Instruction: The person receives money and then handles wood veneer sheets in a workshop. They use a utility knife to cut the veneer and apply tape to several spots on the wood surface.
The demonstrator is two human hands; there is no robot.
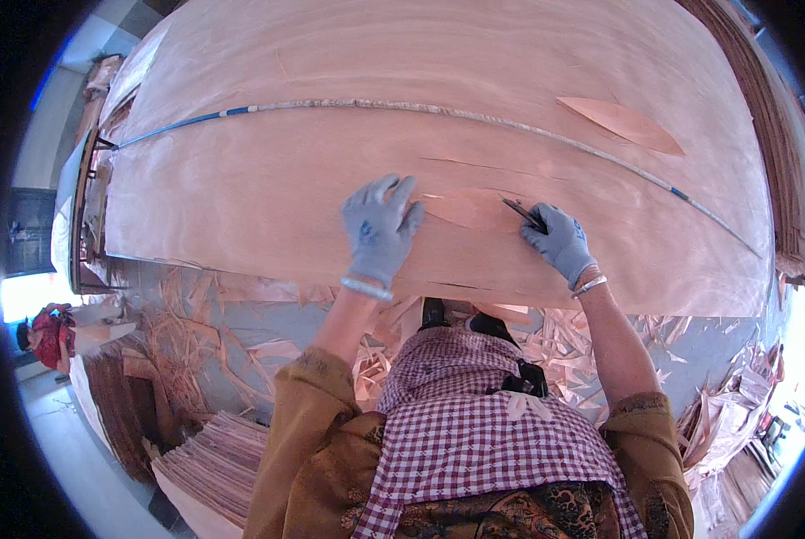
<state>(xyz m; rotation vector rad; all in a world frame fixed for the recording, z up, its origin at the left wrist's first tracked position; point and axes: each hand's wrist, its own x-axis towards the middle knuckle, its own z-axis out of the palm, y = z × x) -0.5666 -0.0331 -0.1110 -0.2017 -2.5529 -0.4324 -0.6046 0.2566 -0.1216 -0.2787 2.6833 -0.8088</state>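
Observation:
A large wood veneer sheet (274, 175) covers the surface in front of me. My left hand (380, 226), in a grey glove, is over the sheet with fingers spread and nothing in it. In my gloved right hand (557, 236) is a dark cutting tool (523, 213), its tip pointing up and left; whether it is a knife or scissors I cannot tell. Between the hands lies a veneer patch (473, 207), flat on the sheet. Narrow cracks run just above it. A pointed, leaf-shaped veneer piece (621, 124) rests farther up on the right.
A long thin rod (375, 104), partly wrapped, crosses the sheet beyond my hands. Veneer stacks stand at the right (773, 135) and lower left (214, 465). Veneer scraps (193, 330) litter the floor by my feet. A person in red (49, 337) is at the far left.

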